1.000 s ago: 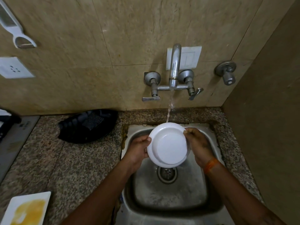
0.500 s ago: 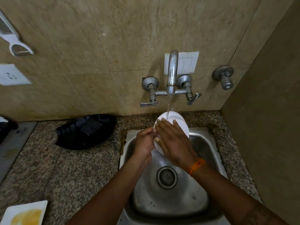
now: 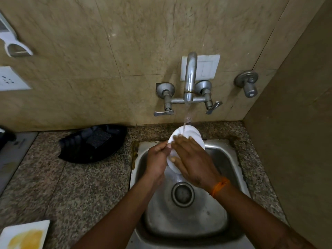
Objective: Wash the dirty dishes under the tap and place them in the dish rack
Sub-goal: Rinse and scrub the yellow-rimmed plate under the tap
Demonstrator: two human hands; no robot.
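Note:
A round white plate (image 3: pixel 193 134) is held tilted over the steel sink (image 3: pixel 230 159), right under the stream running from the tap (image 3: pixel 190 76). My left hand (image 3: pixel 158 159) grips the plate's left rim. My right hand (image 3: pixel 195 159), with an orange wristband, lies flat across the plate's face with fingers spread and covers most of it. A black dish rack (image 3: pixel 93 142) sits on the counter left of the sink, with a dark sponge-like block in it. A white square plate (image 3: pixel 23 235) with yellow stains lies at the bottom left corner.
The speckled granite counter (image 3: pixel 71 186) stretches left of the sink. A drain (image 3: pixel 182 194) sits at the basin's middle. A second valve (image 3: pixel 248 85) juts from the wall at right, near a brown side wall. A socket (image 3: pixel 10 79) and a white holder (image 3: pixel 14 45) hang at left.
One second ago both hands held the plate by its rims, face toward me. The plate has since risen under the stream and my right hand has moved flat across it.

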